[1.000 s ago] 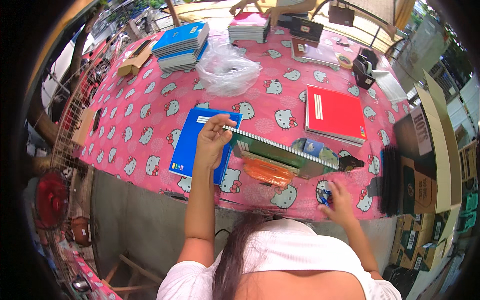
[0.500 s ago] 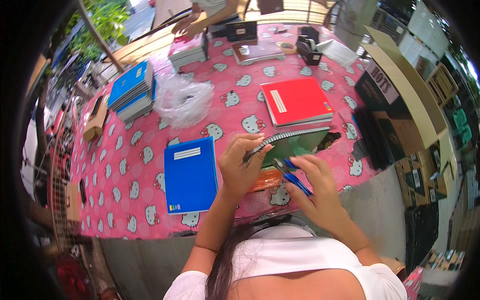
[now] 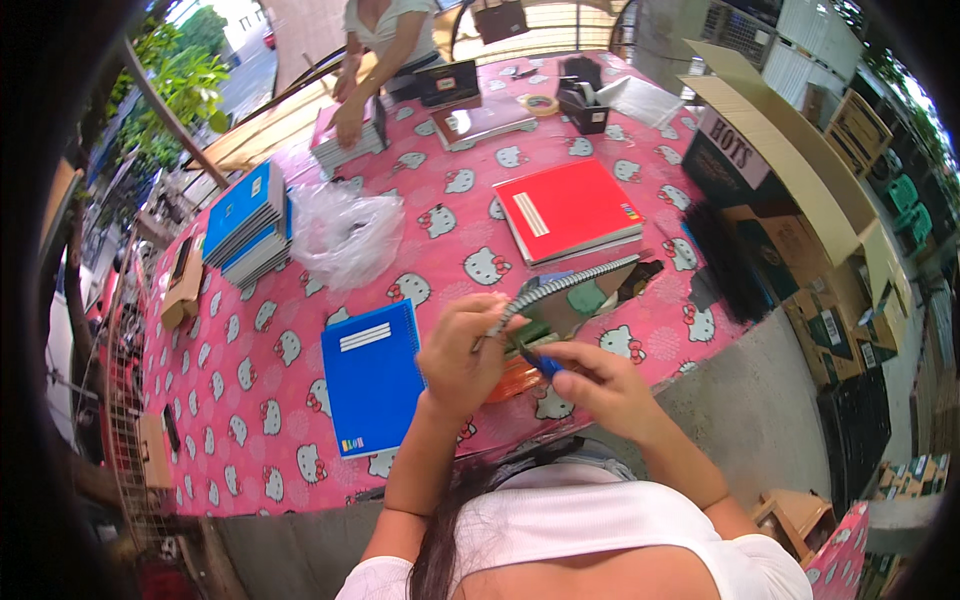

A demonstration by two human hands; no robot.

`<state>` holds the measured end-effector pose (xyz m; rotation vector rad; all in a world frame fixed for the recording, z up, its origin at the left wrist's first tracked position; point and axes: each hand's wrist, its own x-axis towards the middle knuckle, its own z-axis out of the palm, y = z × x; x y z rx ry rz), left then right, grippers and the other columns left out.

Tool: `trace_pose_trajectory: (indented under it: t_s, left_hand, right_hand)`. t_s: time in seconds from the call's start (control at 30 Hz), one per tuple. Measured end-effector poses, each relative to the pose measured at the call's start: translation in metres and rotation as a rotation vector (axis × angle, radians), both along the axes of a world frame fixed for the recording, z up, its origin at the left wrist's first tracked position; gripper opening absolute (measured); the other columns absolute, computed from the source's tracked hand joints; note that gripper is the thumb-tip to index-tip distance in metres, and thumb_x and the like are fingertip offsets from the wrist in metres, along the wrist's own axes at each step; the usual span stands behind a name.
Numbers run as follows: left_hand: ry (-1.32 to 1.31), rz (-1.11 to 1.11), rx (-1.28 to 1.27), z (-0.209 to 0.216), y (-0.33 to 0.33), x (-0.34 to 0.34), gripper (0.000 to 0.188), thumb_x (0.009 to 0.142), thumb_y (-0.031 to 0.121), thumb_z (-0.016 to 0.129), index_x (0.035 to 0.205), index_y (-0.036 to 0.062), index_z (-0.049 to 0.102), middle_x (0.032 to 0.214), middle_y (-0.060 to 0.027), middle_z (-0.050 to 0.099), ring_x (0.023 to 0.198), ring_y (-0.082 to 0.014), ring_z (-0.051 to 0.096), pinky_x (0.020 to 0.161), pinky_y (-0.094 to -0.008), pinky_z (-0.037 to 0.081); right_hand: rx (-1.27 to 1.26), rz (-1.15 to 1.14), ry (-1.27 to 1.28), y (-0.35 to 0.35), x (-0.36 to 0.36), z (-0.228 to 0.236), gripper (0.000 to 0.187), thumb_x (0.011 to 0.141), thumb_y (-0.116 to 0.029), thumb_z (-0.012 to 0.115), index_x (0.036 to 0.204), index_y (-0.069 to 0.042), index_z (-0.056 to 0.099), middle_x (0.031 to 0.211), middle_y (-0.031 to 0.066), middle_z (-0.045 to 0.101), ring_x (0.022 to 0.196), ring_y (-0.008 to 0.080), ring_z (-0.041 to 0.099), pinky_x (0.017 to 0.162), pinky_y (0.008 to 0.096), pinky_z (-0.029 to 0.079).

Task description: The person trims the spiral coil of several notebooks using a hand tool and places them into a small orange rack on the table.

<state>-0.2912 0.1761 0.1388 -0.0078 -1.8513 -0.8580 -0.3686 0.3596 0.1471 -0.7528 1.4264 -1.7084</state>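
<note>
My left hand (image 3: 462, 355) is closed on the bound edge of a spiral notebook (image 3: 585, 298), which stands tilted above the table. My right hand (image 3: 605, 390) grips blue-handled pliers (image 3: 545, 366), their tip close to the end of the coil by my left fingers; whether it touches the wire cannot be made out. Under my hands lies an orange packet (image 3: 515, 382), partly hidden. To the left a blue spiral notebook (image 3: 370, 385) lies flat, and beyond my hands red notebooks (image 3: 570, 215) lie stacked.
A stack of blue notebooks (image 3: 245, 220) and a clear plastic bag (image 3: 345, 240) sit at the left. Across the table another person's hand rests on a notebook pile (image 3: 350, 150). A black tape dispenser (image 3: 583, 110) stands far back; an open cardboard box (image 3: 800, 150) is at right.
The pliers have turned and come nearer the coil's end and my left fingers. My view has shifted slightly. Across the table, the other person's hands have moved on the pile.
</note>
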Motion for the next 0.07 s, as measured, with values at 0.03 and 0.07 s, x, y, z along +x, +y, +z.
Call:
trace_pose_trajectory:
  t_s: [0.03, 0.07]
  left_hand:
    - [0.005, 0.122, 0.055, 0.005, -0.010, 0.009, 0.016, 0.077, 0.001, 0.077, 0.086, 0.0032, 0.064, 0.096, -0.0143, 0.067, 0.087, -0.0191, 0.066, 0.073, -0.0289, 0.053]
    - [0.012, 0.244, 0.111, 0.012, -0.025, 0.024, 0.016, 0.078, 0.004, 0.077, 0.087, 0.0040, 0.063, 0.098, -0.0148, 0.067, 0.092, -0.0206, 0.066, 0.078, -0.0309, 0.053]
  right_hand:
    - [-0.008, -0.087, 0.260, 0.003, 0.006, 0.002, 0.034, 0.088, -0.016, 0.067, 0.117, 0.001, 0.060, 0.105, 0.0117, 0.066, 0.095, 0.0186, 0.064, 0.079, 0.0294, 0.053]
    - [-0.013, -0.072, 0.256, 0.001, 0.003, 0.000, 0.034, 0.088, -0.016, 0.067, 0.117, 0.001, 0.060, 0.105, 0.0117, 0.066, 0.095, 0.0186, 0.064, 0.079, 0.0294, 0.053]
